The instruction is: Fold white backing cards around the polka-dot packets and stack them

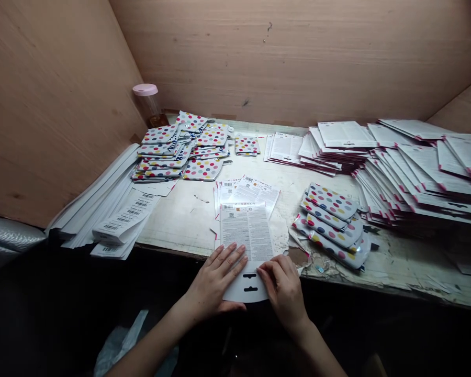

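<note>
A white printed card (248, 230) with two black hanger slots lies in front of me, its lower end jutting past the table edge. My left hand (220, 277) rests on its left side, fingers stretched out flat on the print and the thumb along the lower edge. At the card's right edge, my right hand (283, 285) is closed in a pinch; the fingertips are partly hidden. Under and behind this card, more printed cards (265, 191) are fanned out. To the right sits a small pile of polka-dot pouches (332, 201).
Stacked polka-dot pouches (202, 170) stand at the back left, near a pink-lidded bottle (147, 102). Barcode label strips (127, 220) and long white paper strips (98, 193) lie left. Large heaps of cards (427, 173) fill the right. Wooden panels (298, 63) enclose the table.
</note>
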`<state>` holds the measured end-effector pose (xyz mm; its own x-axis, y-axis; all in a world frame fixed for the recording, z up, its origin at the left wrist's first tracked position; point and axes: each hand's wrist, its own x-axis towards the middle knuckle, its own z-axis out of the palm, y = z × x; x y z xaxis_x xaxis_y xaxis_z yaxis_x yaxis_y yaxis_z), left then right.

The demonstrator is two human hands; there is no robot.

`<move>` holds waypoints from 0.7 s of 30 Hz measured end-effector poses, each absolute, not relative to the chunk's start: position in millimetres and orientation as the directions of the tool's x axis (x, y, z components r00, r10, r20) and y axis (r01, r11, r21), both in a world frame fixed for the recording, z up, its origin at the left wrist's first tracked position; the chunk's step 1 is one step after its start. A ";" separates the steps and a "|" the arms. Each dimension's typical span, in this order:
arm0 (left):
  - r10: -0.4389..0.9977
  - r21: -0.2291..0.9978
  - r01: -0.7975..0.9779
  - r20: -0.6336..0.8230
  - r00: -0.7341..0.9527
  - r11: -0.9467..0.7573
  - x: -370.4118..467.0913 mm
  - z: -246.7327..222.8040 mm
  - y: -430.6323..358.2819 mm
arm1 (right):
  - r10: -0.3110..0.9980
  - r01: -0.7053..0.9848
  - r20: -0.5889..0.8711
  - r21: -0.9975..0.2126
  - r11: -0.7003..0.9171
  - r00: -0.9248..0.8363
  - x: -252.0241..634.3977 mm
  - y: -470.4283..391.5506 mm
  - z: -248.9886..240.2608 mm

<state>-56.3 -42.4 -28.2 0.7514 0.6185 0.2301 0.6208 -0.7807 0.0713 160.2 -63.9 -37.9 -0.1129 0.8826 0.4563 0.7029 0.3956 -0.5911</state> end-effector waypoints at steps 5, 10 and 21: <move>0.614 0.039 0.622 0.226 0.757 -0.782 -56.5 -29.4 -41.5 | 0.862 0.788 0.469 -0.449 0.421 -0.193 159.7 -68.0 -42.3; 0.616 0.050 0.623 0.232 0.753 -0.781 -56.9 -30.8 -41.9 | 0.875 0.696 0.469 -0.588 0.413 -0.122 165.0 -73.8 -40.3; 0.613 0.067 0.619 0.256 0.747 -0.782 -56.4 -28.3 -42.4 | 0.858 0.796 0.490 -0.453 0.402 -0.154 159.6 -60.1 -38.2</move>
